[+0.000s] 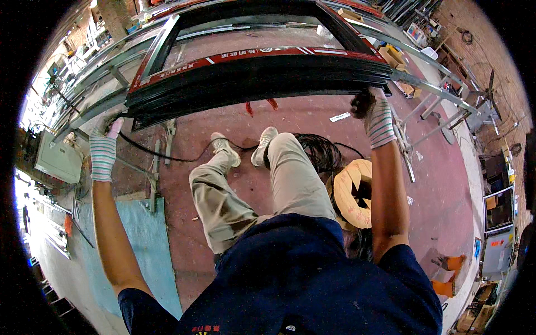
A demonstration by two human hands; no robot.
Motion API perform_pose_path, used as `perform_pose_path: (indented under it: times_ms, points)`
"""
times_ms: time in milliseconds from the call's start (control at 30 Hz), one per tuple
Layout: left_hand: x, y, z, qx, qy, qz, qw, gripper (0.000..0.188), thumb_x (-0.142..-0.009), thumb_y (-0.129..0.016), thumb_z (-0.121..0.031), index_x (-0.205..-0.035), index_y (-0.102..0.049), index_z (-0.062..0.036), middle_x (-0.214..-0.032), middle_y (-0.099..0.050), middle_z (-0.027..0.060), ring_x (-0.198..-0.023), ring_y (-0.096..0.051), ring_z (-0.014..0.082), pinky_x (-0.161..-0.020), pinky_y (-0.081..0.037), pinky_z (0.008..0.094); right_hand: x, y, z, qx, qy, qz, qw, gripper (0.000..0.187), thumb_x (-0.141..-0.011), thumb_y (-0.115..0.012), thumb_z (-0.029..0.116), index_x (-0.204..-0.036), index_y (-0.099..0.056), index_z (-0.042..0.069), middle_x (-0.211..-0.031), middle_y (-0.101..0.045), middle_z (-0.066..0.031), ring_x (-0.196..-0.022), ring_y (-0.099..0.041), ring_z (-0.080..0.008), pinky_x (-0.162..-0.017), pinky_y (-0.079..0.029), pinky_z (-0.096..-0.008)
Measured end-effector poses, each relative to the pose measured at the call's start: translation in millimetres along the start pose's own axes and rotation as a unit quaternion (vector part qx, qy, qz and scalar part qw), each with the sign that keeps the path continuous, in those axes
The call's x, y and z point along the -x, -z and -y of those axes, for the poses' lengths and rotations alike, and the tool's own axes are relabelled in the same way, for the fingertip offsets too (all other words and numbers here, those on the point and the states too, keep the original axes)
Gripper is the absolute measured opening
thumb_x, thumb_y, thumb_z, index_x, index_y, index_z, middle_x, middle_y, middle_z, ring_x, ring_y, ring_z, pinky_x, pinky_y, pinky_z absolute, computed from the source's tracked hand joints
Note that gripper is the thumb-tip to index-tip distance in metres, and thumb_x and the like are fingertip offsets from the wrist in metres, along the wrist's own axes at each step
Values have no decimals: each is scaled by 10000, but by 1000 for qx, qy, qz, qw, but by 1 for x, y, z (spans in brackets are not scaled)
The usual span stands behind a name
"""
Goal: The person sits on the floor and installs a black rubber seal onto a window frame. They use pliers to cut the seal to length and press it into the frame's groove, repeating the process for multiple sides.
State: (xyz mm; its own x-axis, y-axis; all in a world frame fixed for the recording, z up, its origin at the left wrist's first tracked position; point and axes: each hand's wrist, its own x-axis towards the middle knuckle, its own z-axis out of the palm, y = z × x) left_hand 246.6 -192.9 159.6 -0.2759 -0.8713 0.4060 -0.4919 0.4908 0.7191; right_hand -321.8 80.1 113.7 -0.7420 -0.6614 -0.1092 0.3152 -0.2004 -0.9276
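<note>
A large black window frame (257, 86) with a red film strip along its inner edge lies in front of me, apparently several layers thick. My left hand (105, 139), in a striped knit glove, is closed beside the frame's near left corner. From that hand a thin black strip (184, 160) droops across and behind my feet towards a black coil (318, 153) on the floor. My right hand (371, 114), in a matching glove with a dark palm, has its fingers curled at the near right corner and touches the frame there; its exact grip is partly hidden.
Metal rails (435, 92) on legs support the frame. By my right leg lies a tan ring-shaped roll (353, 192). A blue-green sheet (125, 251) covers floor at the left, near a pale metal box (58, 159). An orange object (449, 276) lies at lower right.
</note>
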Motion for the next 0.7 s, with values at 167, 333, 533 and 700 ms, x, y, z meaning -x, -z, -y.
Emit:
perform_pose_path:
  times_ms: [167,333,533,700]
  points:
    - [-2,-17,-31,-117,-62,-54,990,309,-877,-657,-198,-1091,-626,24,-985,-661,75,-916,-584,165,-858,-452,295,0,6,0,16,43,-3,999,250,-862,-533,323,-894,-585,80,-714,-601,-69,-567,-582,-213,-482,-495,-369]
    - [-2,-22,5,-92,-120,-55,987,361,-894,-600,-195,-1185,-578,17,-1205,-589,137,-1151,-523,269,-1024,-353,344,7,-10,-4,-23,30,-34,999,230,-846,-563,320,-887,-581,94,-702,-596,-66,-546,-582,-221,-457,-492,-379]
    - [1,-37,15,-35,-75,-63,995,343,-932,-551,-187,-1202,-558,26,-1167,-590,126,-1065,-547,228,-972,-396,321,-1,-11,-14,-49,12,-55,997,222,-779,-623,269,-826,-579,57,-656,-586,-94,-490,-566,-249,-463,-486,-370]
    - [8,-42,28,-33,-45,-89,994,408,-949,-531,-231,-1274,-513,15,-1240,-560,141,-1109,-532,236,-975,-408,342,17,-31,-13,-72,-26,-35,996,265,-788,-626,320,-850,-595,63,-695,-608,-75,-554,-583,-222,-488,-488,-370]
